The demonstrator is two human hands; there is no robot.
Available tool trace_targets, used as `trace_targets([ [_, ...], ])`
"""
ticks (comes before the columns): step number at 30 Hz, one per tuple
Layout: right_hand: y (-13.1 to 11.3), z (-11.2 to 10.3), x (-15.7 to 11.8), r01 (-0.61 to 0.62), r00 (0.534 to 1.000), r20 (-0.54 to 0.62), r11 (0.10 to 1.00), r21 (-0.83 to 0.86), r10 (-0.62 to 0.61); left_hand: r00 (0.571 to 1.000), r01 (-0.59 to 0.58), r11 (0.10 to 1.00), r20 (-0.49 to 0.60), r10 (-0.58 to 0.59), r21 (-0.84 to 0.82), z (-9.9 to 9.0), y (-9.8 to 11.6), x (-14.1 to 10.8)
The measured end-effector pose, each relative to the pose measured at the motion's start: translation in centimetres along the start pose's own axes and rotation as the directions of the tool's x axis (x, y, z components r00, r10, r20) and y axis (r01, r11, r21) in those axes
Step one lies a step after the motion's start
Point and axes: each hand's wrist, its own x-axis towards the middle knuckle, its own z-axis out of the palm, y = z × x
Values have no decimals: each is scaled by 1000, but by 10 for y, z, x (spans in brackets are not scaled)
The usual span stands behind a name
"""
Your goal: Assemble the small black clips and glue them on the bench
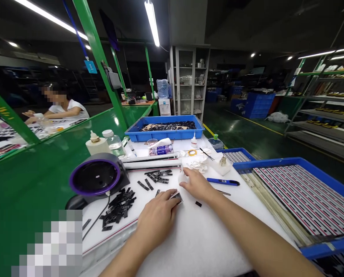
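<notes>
My left hand (159,211) is closed on a small dark piece (176,197) with a pale edge, low over the white tabletop (206,238). Just beyond it, the fingers of my right hand (197,185) are wrapped round a small white bottle (182,177). A single black piece (198,204) lies on the table below my right wrist. Left of my hands are a heap of black strips (118,207) and a looser group of similar strips (158,177). A blue pen-like tool (223,181) lies beyond my right forearm.
A purple-rimmed round device (95,176) stands at the left. Long white bars (151,163) lie behind the strips. A blue tray (164,135) is at the back; another blue tray (330,246) holds striped bars at the right. A person (69,109) sits far left.
</notes>
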Motion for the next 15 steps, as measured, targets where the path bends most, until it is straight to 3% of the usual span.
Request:
trace_targets([
  [3,2,-5,2,25,1000,-11,997,66,-25,1000,-6,1000,-12,6,10,1,0,0],
  [6,1,-21,-3,43,999,4,927,374,-48,1000,-5,1000,-7,5,-4,0,-1,0],
  [10,-6,-42,-13,47,998,-14,613,788,-59,1000,19,999,19,-18,-34,-2,-2,2],
  [15,-13,-61,-20,21,1000,-22,194,981,6,1000,5,1000,9,-4,-26,-1,-1,2],
])
